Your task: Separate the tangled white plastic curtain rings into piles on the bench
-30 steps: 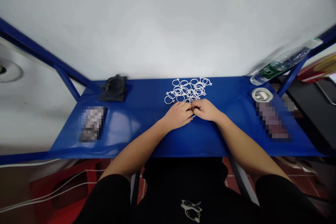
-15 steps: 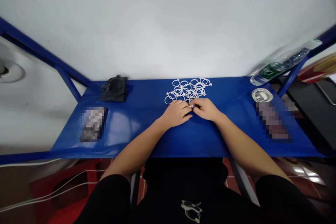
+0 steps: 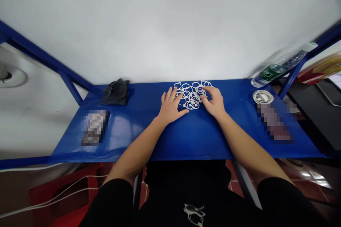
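Several white plastic rings (image 3: 191,105), each with a small knob, lie in an overlapping heap at the back middle of the blue table. Along the heap's left edge is my left hand (image 3: 170,108), palm down with fingers spread, covering some of the rings. At the right edge my right hand (image 3: 215,103) curves over the heap, thumb and index finger apart. Neither hand shows a ring gripped in it. Whether the fingertips touch the rings beneath them is hard to tell.
A crumpled black bag (image 3: 115,93) and a pixelated dark object (image 3: 95,127) lie on the table (image 3: 186,142) at left. At right are a coiled white cable (image 3: 263,97), another pixelated object (image 3: 275,122) and a leaning plastic bottle (image 3: 277,69). Blue frame bars flank both sides.
My hands were together at the heap's front edge, fingers on a small white piece. Now they have parted, left and right, and opened; more rings show at the front of the heap.
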Demonstrator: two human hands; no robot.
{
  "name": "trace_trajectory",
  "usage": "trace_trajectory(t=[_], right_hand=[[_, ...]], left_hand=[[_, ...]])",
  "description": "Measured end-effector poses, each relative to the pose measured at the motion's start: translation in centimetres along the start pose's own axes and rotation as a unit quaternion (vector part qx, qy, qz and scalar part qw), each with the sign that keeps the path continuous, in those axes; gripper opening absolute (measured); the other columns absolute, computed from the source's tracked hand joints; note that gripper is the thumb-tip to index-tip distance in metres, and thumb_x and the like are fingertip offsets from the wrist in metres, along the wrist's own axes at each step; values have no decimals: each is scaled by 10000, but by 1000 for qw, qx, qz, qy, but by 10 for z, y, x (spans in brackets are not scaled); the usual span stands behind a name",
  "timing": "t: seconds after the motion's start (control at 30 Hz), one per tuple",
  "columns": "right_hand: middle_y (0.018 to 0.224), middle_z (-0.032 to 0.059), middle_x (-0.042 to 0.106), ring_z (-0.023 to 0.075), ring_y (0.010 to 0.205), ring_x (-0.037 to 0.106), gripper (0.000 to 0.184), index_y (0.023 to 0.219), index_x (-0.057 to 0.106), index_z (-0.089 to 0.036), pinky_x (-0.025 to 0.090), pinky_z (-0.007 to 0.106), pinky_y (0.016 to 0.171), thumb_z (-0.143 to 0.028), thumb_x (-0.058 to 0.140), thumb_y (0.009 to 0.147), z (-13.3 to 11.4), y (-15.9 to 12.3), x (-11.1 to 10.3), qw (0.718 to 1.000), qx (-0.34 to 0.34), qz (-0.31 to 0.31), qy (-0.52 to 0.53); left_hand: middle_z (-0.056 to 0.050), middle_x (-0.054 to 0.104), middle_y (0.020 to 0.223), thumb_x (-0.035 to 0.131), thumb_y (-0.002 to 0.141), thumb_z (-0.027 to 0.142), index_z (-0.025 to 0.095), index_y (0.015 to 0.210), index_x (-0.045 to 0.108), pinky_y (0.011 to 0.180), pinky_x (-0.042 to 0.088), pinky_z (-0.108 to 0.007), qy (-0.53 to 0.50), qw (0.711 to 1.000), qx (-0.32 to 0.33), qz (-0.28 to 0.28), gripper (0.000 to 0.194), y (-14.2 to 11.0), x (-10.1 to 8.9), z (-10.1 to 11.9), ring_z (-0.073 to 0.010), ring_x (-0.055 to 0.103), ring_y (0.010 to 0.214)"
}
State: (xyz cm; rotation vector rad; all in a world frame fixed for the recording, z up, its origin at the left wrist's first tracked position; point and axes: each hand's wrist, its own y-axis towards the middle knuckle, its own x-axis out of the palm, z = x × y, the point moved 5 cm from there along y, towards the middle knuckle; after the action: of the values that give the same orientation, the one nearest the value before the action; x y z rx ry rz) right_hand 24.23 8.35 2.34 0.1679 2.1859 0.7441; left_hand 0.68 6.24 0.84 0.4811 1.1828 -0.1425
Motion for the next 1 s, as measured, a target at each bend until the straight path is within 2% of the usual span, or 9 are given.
trace_trajectory(t=[0.13,0.27,0.33,0.4,0.57,0.77,0.87,1.0], right_hand=[[1594,136,551,363,1493,463,625,1512,559,-235,376,600,1240,-611,511,1016,26,5,10,996,33,-46,-65],[1753,110,324,432,1627,210,812,1647,401,-264,254,714,1259,-759,411,1003,43,5,29,973,91,-156,-140],[1764,110,294,440,1637,174,838,1662,384,-265,218,734,1263,-784,376,1003,42,3,35,961,95,-207,-158],[1759,114,307,427,1641,176,840,1658,400,-255,200,724,1275,-786,357,1009,36,1,37,956,81,-233,-160],[1707,118,415,408,1628,237,793,1638,438,-251,221,715,1276,-752,375,1027,20,-4,34,963,46,-239,-118],[1650,120,499,401,1597,321,723,1598,483,-276,247,718,1265,-708,476,1019,8,-10,41,969,-4,-240,-57],[1654,129,491,395,1590,339,702,1579,505,-275,257,705,1265,-694,499,1016,10,-8,40,977,-3,-210,-45],[1679,142,452,400,1604,302,703,1582,504,-250,233,707,1271,-679,479,1025,23,0,35,983,27,-166,-74]], left_hand=[[-145,131,1799,696,822,815,253,1663,357,1316,99,-687,5,998,-42,-50,1067,4,7,-11,-438,82,1661],[-149,89,1804,636,796,894,259,1708,239,1317,73,-690,3,994,-65,-84,1180,6,16,-19,-435,31,1666],[-147,93,1804,599,799,916,265,1718,193,1318,75,-684,-2,993,-68,-96,1197,6,20,-21,-435,36,1665],[-151,100,1803,570,804,928,257,1723,169,1320,87,-676,-7,992,-68,-105,1206,6,22,-21,-434,50,1664],[-158,91,1802,586,786,936,243,1718,180,1321,126,-661,-16,992,-44,-116,1229,5,23,-19,-429,54,1665],[-193,167,1784,669,739,924,263,1701,222,1288,208,-691,-39,996,-6,-80,1250,3,28,-19,-465,124,1649],[-201,212,1771,678,733,921,265,1690,252,1281,223,-691,-41,997,5,-62,1236,3,30,-21,-471,147,1643],[-204,221,1768,682,750,900,246,1688,257,1282,216,-692,-35,997,0,-64,1220,3,32,-21,-472,147,1642]])
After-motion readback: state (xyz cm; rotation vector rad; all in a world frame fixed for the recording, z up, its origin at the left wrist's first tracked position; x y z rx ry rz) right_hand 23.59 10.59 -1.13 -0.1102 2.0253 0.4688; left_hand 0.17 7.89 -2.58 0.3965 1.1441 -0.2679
